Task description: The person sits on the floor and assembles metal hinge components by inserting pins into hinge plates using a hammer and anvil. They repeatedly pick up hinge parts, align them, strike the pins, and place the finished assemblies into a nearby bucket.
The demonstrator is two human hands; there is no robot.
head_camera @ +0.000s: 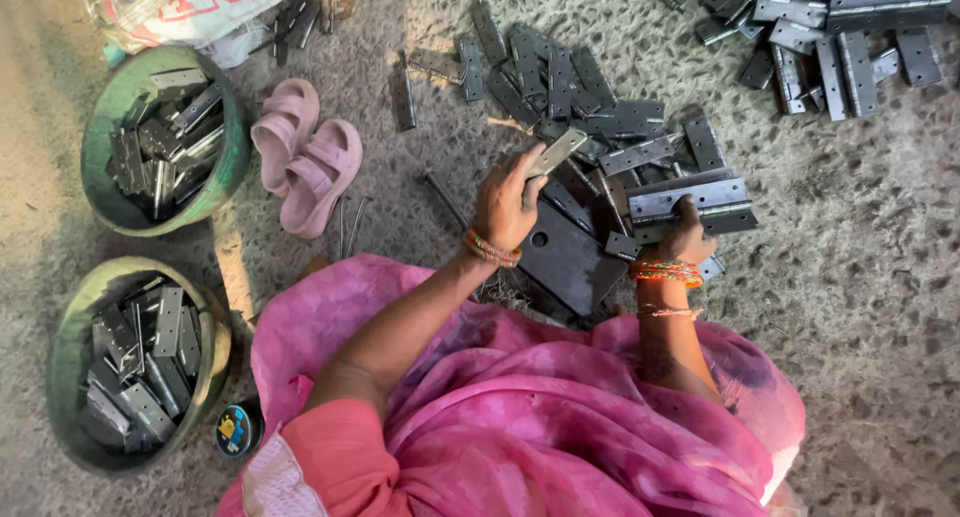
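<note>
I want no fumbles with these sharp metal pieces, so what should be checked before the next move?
1. Left hand grips the hinge: ok, pinched in the fingers and lifted off the floor.
2. Right hand on the hinge stack: ok for contact; firm grip, cannot tell.
3. Room in the far bowl and the near bowl: not ok, both look nearly full.
4. Pink sandals clear of the loose hinges: ok, apart.
5. Dark plate lying flat: cannot tell.
</note>
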